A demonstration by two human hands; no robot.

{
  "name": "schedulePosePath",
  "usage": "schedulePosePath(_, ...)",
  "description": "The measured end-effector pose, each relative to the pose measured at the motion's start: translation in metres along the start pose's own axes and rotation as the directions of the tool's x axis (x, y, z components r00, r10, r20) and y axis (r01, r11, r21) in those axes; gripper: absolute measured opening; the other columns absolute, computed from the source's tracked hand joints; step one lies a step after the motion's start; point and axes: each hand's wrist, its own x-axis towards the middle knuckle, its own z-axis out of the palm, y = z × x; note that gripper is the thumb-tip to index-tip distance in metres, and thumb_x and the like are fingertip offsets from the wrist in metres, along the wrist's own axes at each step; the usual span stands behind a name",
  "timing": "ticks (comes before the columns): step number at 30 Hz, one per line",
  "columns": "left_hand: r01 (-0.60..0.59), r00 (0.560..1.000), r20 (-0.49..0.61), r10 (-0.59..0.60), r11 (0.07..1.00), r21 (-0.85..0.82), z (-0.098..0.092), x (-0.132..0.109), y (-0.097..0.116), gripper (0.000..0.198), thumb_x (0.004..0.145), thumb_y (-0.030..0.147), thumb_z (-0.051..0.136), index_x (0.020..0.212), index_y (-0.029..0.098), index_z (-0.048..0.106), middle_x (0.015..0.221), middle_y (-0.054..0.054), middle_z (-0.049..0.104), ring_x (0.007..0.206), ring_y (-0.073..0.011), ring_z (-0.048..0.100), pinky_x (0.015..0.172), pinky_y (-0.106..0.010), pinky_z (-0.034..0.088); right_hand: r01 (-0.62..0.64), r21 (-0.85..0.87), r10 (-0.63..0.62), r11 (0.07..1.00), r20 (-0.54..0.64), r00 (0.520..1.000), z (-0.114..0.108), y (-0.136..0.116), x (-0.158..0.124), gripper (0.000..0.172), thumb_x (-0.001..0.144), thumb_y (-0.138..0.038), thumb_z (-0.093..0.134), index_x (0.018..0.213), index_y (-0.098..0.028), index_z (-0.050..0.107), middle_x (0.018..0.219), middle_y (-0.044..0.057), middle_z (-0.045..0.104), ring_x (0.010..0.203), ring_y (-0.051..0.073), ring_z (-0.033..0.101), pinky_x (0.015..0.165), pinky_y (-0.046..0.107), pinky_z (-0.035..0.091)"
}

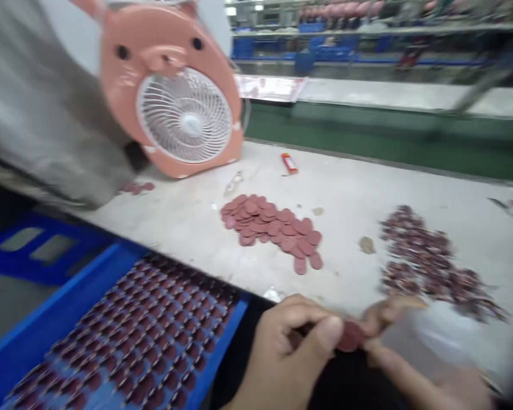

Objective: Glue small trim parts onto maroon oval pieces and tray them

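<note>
Left hand [282,359] fingers [329,336] pinching reddish disc [349,336], right hand [444,387] fingers [389,310] touching it; blue tray [38,336] beside.

Red discs [349,336]: matt, smooth faces, material not determinable. Fan housing [123,102]: glossy pink plastic. Fan grille [183,117]: white plastic. Tray rim [68,302]: smooth blue plastic. Desk [346,193]: pale, matt, scuffed. Sleeve [38,108]: matt grey cloth.

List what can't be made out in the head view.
Reddish disc: partly hidden by the left hand, blurred; its face is unreadable.
Right hand: blurred, partly behind a translucent sheet, cut off by the bottom edge.
Blue tray: cut off by the bottom edge, blurred; its discs can't be counted.
Grey cloth: blurred, cut off by the left edge.
</note>
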Motion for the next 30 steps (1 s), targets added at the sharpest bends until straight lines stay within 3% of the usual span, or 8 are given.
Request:
schedulePosePath(4,0.292,0.952,0.122,-0.281,0.952,-0.089,-0.004,0.001,-0.008,0.025,0.081,0.04,0.066,0.073,0.018,0.075,0.067,-0.001,0.061,0.052,-0.0085,0.052,0.039,-0.015,0.04,-0.165,0.233,0.148,0.959,0.088,0.985,0.006,-0.011,-0.008,0.025,0.086,-0.031,0.072,0.095,-0.026,0.049,0.079,-0.005,0.057,0.066,0.009,0.054,0.059,0.018,0.046)
schedulePosePath(9,0.366,0.928,0.16,-0.335,0.899,-0.242,0.004,-0.003,-0.018,0.032,0.059,0.041,0.084,0.085,0.022,0.076,0.071,-0.003,0.073,0.067,-0.0162,0.066,0.045,-0.016,0.051,-0.219,0.443,0.137,0.87,0.21,0.968,0.002,0.0,-0.003,0.029,0.086,-0.024,0.072,0.099,-0.025,0.046,0.082,-0.003,0.058,0.068,0.011,0.058,0.061,0.022,0.045)
schedulePosePath(12,-0.025,0.998,-0.06,0.018,0.991,-0.13,0.007,-0.008,-0.036,0.052,0.047,0.022,0.092,0.094,0.032,0.074,0.078,0.004,0.076,0.063,-0.0118,0.067,0.054,-0.016,0.055,-0.193,0.537,0.149,0.821,0.124,0.981,0.008,0.006,-0.009,0.032,0.086,-0.023,0.073,0.1,-0.024,0.044,0.082,-0.003,0.058,0.071,0.011,0.058,0.065,0.022,0.044)
schedulePosePath(15,-0.522,0.843,-0.062,0.535,0.84,0.148,0.003,-0.007,-0.056,0.052,0.059,0.012,0.086,0.106,0.03,0.072,0.091,0.003,0.075,0.074,-0.0133,0.068,0.067,-0.019,0.057,-0.213,0.647,0.159,0.732,0.142,0.977,0.022,0.011,-0.015,0.035,0.086,-0.027,0.073,0.101,-0.024,0.041,0.079,-0.004,0.056,0.065,0.008,0.054,0.058,0.018,0.04)
schedulePosePath(19,-0.707,0.686,0.108,0.72,0.624,0.333,-0.006,-0.002,-0.064,0.046,0.075,0.009,0.074,0.118,0.022,0.067,0.099,-0.002,0.073,0.082,-0.0138,0.068,0.073,-0.019,0.057,-0.27,0.652,0.17,0.708,0.213,0.962,0.03,0.017,-0.018,0.037,0.086,-0.036,0.071,0.098,-0.023,0.038,0.071,-0.005,0.051,0.053,0.006,0.045,0.048,0.015,0.033)
schedulePosePath(23,-0.518,0.837,-0.05,0.545,0.819,0.245,-0.004,-0.004,-0.055,0.031,0.076,0.032,0.074,0.106,0.026,0.073,0.1,-0.003,0.074,0.084,-0.0181,0.07,0.078,-0.024,0.058,-0.219,0.498,0.17,0.839,0.143,0.975,0.01,0.015,-0.023,0.044,0.09,-0.048,0.061,0.117,-0.025,0.035,0.071,-0.004,0.055,0.051,0.007,0.04,0.045,0.014,0.031)
schedulePosePath(26,-0.185,0.98,-0.082,0.18,0.981,-0.054,-0.002,-0.008,-0.049,0.023,0.074,0.036,0.075,0.097,0.029,0.075,0.096,-0.002,0.076,0.069,-0.0154,0.071,0.069,-0.024,0.06,-0.087,-0.017,0.087,0.996,-0.03,0.996,-0.014,0.007,-0.029,0.046,0.089,-0.035,0.062,0.125,-0.033,0.033,0.086,-0.002,0.059,0.072,0.014,0.055,0.061,0.019,0.044)
schedulePosePath(30,0.098,0.995,0.034,-0.092,0.917,-0.388,-0.004,-0.008,-0.047,0.027,0.072,0.042,0.075,0.093,0.026,0.075,0.078,-0.003,0.071,0.062,-0.0146,0.064,0.047,-0.02,0.055,-0.064,-0.392,0.011,0.918,-0.136,0.991,-0.042,-0.007,-0.039,0.033,0.086,-0.035,0.066,0.117,-0.039,0.054,0.109,-0.001,0.06,0.094,0.018,0.061,0.077,0.021,0.052)
